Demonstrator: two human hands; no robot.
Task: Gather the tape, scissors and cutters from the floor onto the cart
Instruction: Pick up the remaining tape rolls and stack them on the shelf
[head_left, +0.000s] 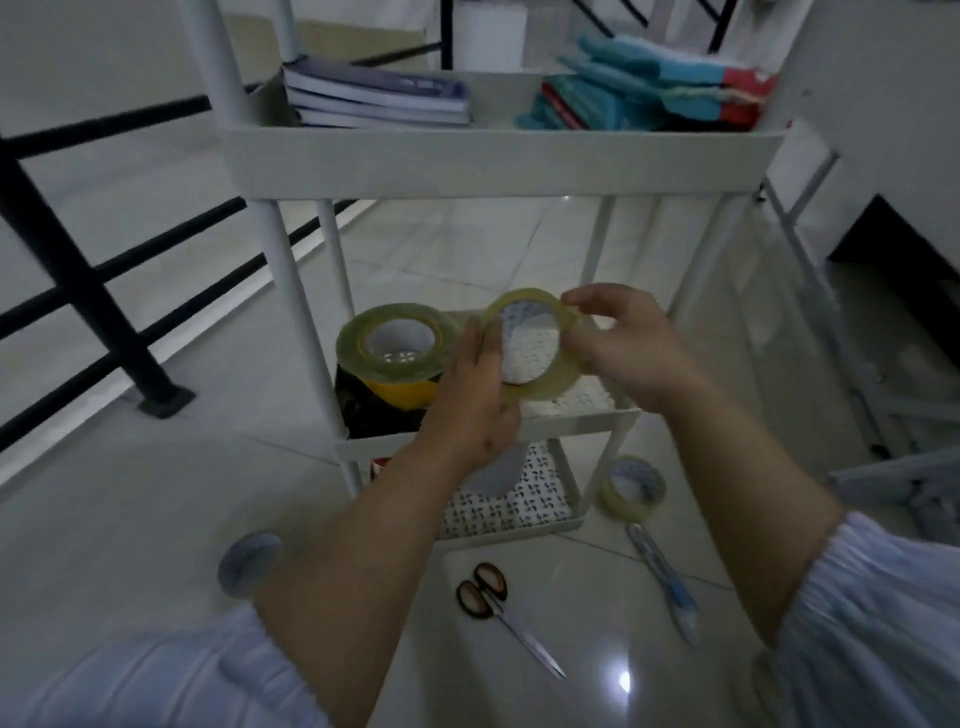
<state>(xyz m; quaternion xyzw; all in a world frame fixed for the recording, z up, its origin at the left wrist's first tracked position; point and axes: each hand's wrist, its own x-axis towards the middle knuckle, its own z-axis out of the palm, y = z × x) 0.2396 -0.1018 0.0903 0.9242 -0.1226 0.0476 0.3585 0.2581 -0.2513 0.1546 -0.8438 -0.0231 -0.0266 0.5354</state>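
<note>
Both hands hold a clear tape roll (540, 384) above the middle shelf (571, 420) of the white cart. My left hand (475, 400) grips its left and lower rim. My right hand (623, 348) pinches its upper right rim. A larger clear tape roll (389, 345) rests on a yellow-and-black roll (402, 397) at the shelf's left. On the floor lie another clear tape roll (635, 487), black-handled scissors (501, 610), a blue-and-white cutter (665, 582) and a further roll (248, 562) partly hidden by my left arm.
The cart's top tray (498, 156) carries stacked notebooks (379, 96) and blue and red cloth or folders (660, 91). The bottom shelf (511, 506) has a patterned liner. A black railing (78, 270) runs along the left. Metal frame parts (904, 467) lie at right.
</note>
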